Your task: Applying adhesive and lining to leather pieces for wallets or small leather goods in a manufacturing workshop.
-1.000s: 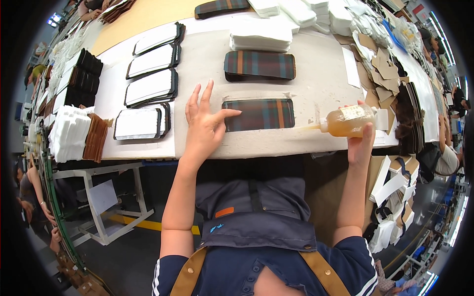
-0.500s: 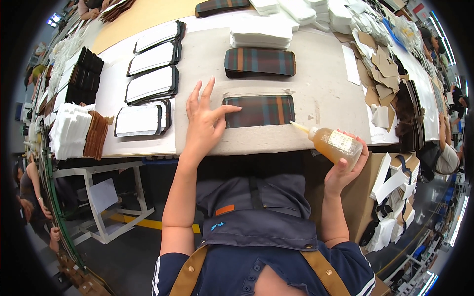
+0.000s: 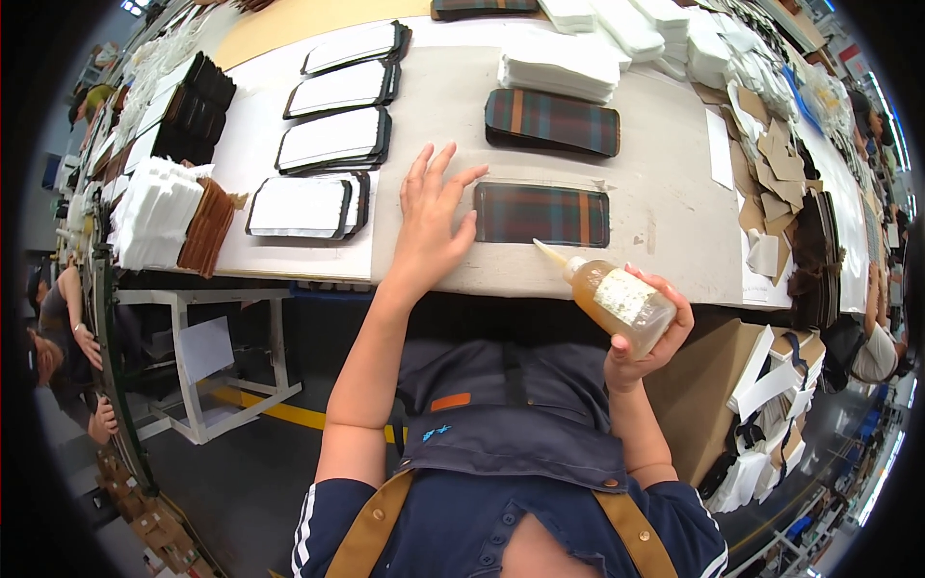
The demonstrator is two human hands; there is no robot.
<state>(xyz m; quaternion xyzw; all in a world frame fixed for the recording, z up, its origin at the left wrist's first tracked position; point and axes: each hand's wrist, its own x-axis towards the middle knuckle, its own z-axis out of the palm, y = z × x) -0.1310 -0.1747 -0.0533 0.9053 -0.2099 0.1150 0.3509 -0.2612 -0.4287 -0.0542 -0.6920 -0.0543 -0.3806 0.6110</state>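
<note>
A plaid rectangular panel point(image 3: 542, 214), dark with an orange stripe, lies flat on the pale work table in front of me. At its left edge rests my left hand point(image 3: 432, 223), fingers spread and holding nothing. My right hand point(image 3: 659, 328) is wrapped round a squeeze bottle point(image 3: 621, 301) of amber liquid with a pale label. The bottle is tilted, and its narrow nozzle points at the panel's lower edge. Beyond the panel lies a stack of matching plaid panels point(image 3: 552, 122), with a stack of white pads point(image 3: 559, 73) behind it.
White pieces with black borders point(image 3: 301, 204) lie in several piles to the left. White and brown stacks point(image 3: 159, 214) stand farther left. Brown scraps point(image 3: 777, 154) and dark strips point(image 3: 815, 255) crowd the right side. A cardboard box point(image 3: 708, 390) stands below the table's right edge.
The bottle's nozzle has moved left along the panel's lower edge, from its right corner toward the middle. My left thumb has come off the panel's face to its left edge. The view has shifted slightly.
</note>
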